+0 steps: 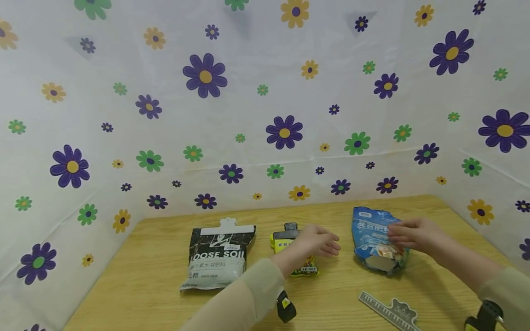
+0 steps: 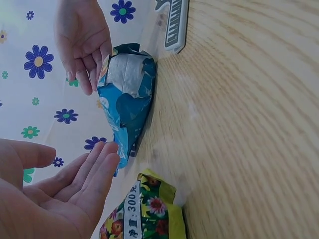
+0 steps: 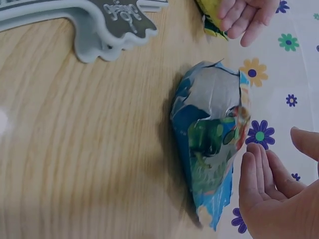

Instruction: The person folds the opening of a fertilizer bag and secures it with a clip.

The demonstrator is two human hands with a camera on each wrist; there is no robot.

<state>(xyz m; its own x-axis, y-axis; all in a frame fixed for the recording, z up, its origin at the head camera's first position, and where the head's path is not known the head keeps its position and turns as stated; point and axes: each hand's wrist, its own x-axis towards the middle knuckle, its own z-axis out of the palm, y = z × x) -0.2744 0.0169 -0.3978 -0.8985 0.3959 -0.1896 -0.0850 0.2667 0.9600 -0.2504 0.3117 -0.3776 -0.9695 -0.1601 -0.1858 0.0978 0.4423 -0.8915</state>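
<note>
A blue plastic bag [image 1: 374,239] lies on the table at the right, its crumpled near end folded to show a pale underside. Close beside its right edge is my right hand [image 1: 418,236], fingers extended, holding nothing; whether the fingertips touch the bag I cannot tell. My left hand [image 1: 312,243] hovers over a yellow bag [image 1: 285,246], fingers loosely straight and nothing in them. That yellow bag has a dark clip [image 1: 286,234] across its top. A grey clip with piano-key stripes [image 1: 393,312] lies loose near the table's front.
At the left lies a black and white soil bag [image 1: 217,262] with a white clip [image 1: 227,227] on its top edge. A flower-printed white sheet [image 1: 248,105] hangs behind and on both sides of the wooden table [image 1: 136,276].
</note>
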